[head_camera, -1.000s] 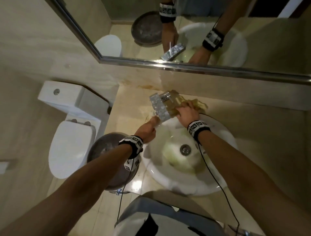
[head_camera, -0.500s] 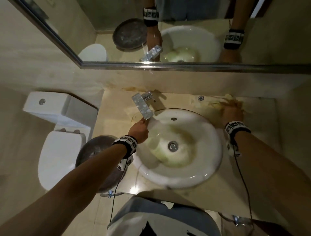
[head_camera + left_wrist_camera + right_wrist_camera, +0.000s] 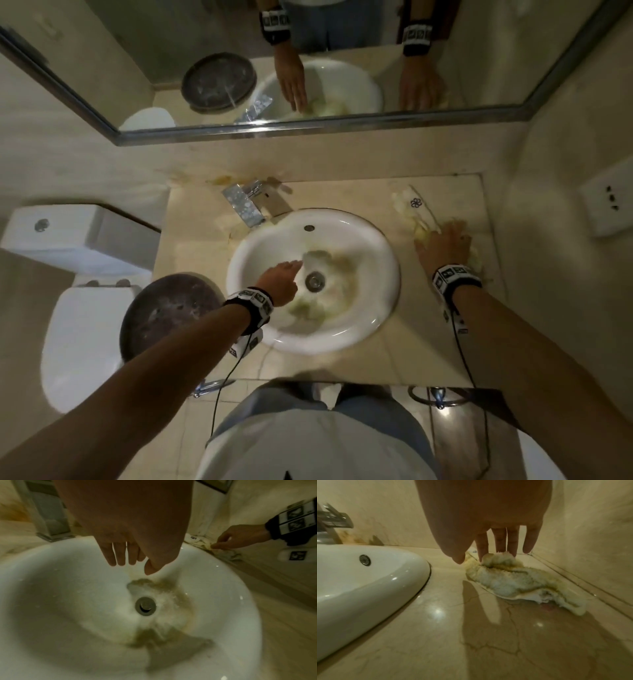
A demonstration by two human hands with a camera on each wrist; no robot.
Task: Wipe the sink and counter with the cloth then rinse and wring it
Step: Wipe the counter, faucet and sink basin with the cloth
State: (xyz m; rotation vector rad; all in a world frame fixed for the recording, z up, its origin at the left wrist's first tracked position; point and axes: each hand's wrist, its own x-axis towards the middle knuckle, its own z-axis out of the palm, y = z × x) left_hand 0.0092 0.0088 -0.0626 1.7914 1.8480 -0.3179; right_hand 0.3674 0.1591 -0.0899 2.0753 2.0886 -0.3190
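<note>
A white toilet stands at the far left, and just right of it a round dark basin sits below the worktop's left edge. On the far left part of the worktop a chrome tap reaches over the rim of the white sink, with yellowish stains on the stone around its base. The left hand hovers inside the bowl, fingers straight and close together, holding nothing; its tips point toward the drain, where murky yellow-green water (blurred in both views) swirls across the porcelain. Right of the sink, near the right wall, the cloth lies bunched on the worktop, white and fluffy with yellow soiling, one end running toward the far corner. The right hand rests on it with fingers spread and nearly straight, fingertips pressing the cloth's far end down onto the stone. A mirror runs along the far wall above, and a white socket plate sits on the right wall.
</note>
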